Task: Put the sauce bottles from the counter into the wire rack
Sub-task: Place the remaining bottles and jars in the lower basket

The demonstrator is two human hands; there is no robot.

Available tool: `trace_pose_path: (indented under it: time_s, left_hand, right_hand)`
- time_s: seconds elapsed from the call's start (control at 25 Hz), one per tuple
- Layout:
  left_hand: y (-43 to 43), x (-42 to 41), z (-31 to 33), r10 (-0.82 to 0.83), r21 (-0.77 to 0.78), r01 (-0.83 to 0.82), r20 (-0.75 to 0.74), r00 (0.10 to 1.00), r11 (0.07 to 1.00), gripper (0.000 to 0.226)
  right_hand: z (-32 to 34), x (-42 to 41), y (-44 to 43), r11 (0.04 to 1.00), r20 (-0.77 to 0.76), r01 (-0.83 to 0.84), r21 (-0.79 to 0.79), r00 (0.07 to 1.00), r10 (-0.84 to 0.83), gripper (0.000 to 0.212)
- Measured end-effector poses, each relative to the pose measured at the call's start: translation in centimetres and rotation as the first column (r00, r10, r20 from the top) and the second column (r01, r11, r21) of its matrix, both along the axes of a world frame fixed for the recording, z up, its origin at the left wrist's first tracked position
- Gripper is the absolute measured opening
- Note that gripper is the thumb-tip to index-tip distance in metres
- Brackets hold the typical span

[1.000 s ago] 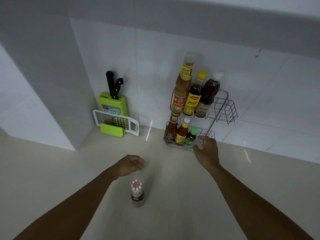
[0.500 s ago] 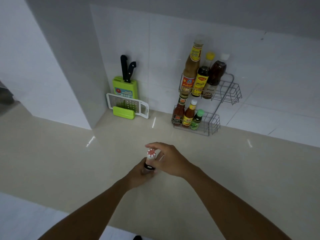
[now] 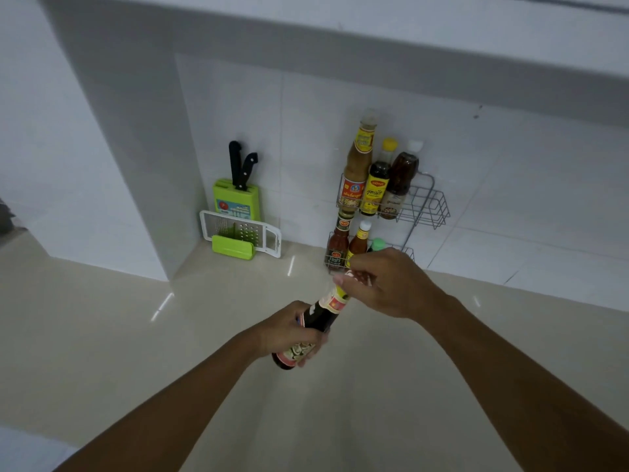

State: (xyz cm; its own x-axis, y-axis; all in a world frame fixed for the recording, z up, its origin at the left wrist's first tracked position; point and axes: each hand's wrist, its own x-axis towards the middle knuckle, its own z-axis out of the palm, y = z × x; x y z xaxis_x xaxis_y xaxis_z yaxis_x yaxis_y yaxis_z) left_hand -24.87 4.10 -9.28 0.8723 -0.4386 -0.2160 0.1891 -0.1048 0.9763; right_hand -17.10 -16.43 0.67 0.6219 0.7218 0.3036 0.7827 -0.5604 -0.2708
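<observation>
- Tilting sauce bottle (image 3: 318, 316) off vertical: long axis diagonal, neck up-right toward wire rack (image 3: 427, 206).
- Left hand (image 3: 289, 332) grips body.
- Right hand (image 3: 384, 284) pinches cap.

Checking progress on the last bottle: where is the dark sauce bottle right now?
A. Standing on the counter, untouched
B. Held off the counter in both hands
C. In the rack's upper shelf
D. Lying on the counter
B: the left hand grips the body of the dark sauce bottle and the right hand holds its neck, tilted above the counter.
</observation>
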Motion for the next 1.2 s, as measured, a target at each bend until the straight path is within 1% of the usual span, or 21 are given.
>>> trace_pose_path:
  time_s: [0.08, 0.12, 0.2, 0.24, 0.28, 0.36, 0.4, 0.44, 0.48, 0.52, 0.56, 0.6, 0.64, 0.72, 0.8, 0.92, 0.96, 1.04, 1.12, 1.16, 1.2]
  left_hand:
    - [-0.3, 1.0, 2.3, -0.093, -0.003, 0.093, -0.032, 0.995, 0.996, 0.007]
    - [-0.6, 1.5, 3.1, -0.056, 0.029, 0.057, -0.032, 0.998, 0.998, 0.011]
    - [-1.9, 2.2, 4.3, 0.168, 0.192, -0.176, 0.060, 0.984, 0.965, 0.017]
    - [-2.7, 2.4, 4.6, 0.294, 0.306, -0.340, 0.187, 0.937, 0.890, 0.018]
    - [-3.6, 2.5, 4.7, 0.363, 0.412, -0.500, 0.367, 0.856, 0.762, 0.021]
    - [-5.0, 2.7, 4.6, 0.261, 0.596, -0.666, 0.625, 0.736, 0.449, 0.035]
    - [-5.3, 2.9, 4.4, 0.202, 0.640, -0.690, 0.666, 0.718, 0.338, 0.038]
    - [-5.5, 3.1, 4.2, 0.176, 0.647, -0.695, 0.680, 0.712, 0.314, 0.040]
    - [-5.4, 3.3, 4.2, 0.180, 0.651, -0.666, 0.652, 0.736, 0.363, 0.040]
    - [-5.0, 3.6, 4.3, 0.232, 0.617, -0.601, 0.574, 0.785, 0.508, 0.037]
    - [-4.7, 4.0, 4.7, 0.297, 0.503, -0.504, 0.436, 0.850, 0.702, 0.028]
    - [-4.3, 4.4, 5.2, 0.285, 0.359, -0.366, 0.258, 0.923, 0.859, 0.015]
    - [-4.1, 4.8, 5.7, 0.200, 0.236, -0.226, 0.130, 0.971, 0.945, 0.009]
    - [-3.7, 5.4, 6.7, 0.046, 0.141, -0.052, 0.046, 0.998, 0.989, 0.009]
    - [-3.9, 6.2, 7.2, 0.037, 0.150, -0.041, 0.028, 0.999, 0.988, 0.011]
    - [-5.0, 7.6, 7.3, 0.190, 0.316, -0.216, 0.113, 0.975, 0.924, 0.020]
    - [-5.3, 8.1, 7.0, 0.229, 0.405, -0.294, 0.202, 0.952, 0.866, 0.030]
    - [-6.1, 8.7, 6.4, 0.233, 0.577, -0.457, 0.421, 0.877, 0.677, 0.049]
    - [-7.1, 8.7, 5.9, 0.198, 0.637, -0.580, 0.569, 0.798, 0.509, 0.055]
    - [-7.6, 8.7, 5.8, 0.203, 0.625, -0.612, 0.600, 0.774, 0.485, 0.055]
    - [-7.9, 8.8, 5.7, 0.228, 0.594, -0.624, 0.606, 0.762, 0.507, 0.054]
  right_hand:
    - [1.3, 0.5, -0.4, 0.998, 0.164, 0.011, -0.062, 0.986, -0.001, 0.047]
    - [1.6, 0.7, -0.3, 0.995, 0.187, 0.073, -0.064, 0.980, -0.060, 0.045]
    - [1.5, 0.9, 0.3, 0.959, 0.184, 0.278, -0.057, 0.947, -0.264, 0.045]
    - [1.3, 1.2, 0.5, 0.918, 0.155, 0.389, -0.083, 0.915, -0.373, 0.045]
    - [1.4, 1.4, 0.6, 0.864, 0.108, 0.481, -0.149, 0.876, -0.469, 0.041]
    - [1.6, 1.8, 0.3, 0.808, 0.082, 0.518, -0.281, 0.852, -0.517, 0.022]
    - [1.7, 1.9, 0.0, 0.804, 0.023, 0.502, -0.318, 0.852, -0.523, 0.023]
    - [2.0, 1.9, -0.3, 0.803, -0.043, 0.500, -0.324, 0.840, -0.540, 0.028]
    - [2.3, 2.2, -0.7, 0.817, -0.110, 0.476, -0.326, 0.839, -0.533, 0.031]
    - [2.8, 2.5, -1.2, 0.845, -0.150, 0.417, -0.336, 0.862, -0.485, 0.031]
    - [3.5, 2.8, -1.6, 0.877, -0.151, 0.348, -0.331, 0.898, -0.413, 0.033]
    - [4.0, 3.2, -2.0, 0.921, -0.157, 0.315, -0.231, 0.922, -0.354, 0.042]
    - [4.4, 3.7, -2.4, 0.957, -0.097, 0.261, -0.123, 0.957, -0.274, 0.048]
    - [5.0, 4.4, -2.6, 0.989, 0.072, 0.109, -0.099, 0.992, -0.102, 0.044]
    - [4.6, 5.2, -2.5, 0.980, 0.067, 0.132, -0.148, 0.990, -0.123, 0.040]
    - [3.4, 6.4, -2.2, 0.938, -0.036, 0.343, -0.056, 0.938, -0.345, 0.040]
    - [2.9, 6.7, -2.2, 0.908, -0.084, 0.418, -0.022, 0.904, -0.418, 0.041]
    - [2.3, 7.2, -2.4, 0.834, -0.192, 0.551, -0.032, 0.815, -0.546, 0.042]
    - [2.1, 7.7, -2.5, 0.776, -0.272, 0.629, -0.040, 0.740, -0.614, 0.047]
    - [2.0, 7.7, -2.6, 0.764, -0.320, 0.646, -0.004, 0.723, -0.613, 0.049]
    - [1.7, 7.6, -2.8, 0.760, -0.400, 0.644, 0.084, 0.720, -0.567, 0.052]
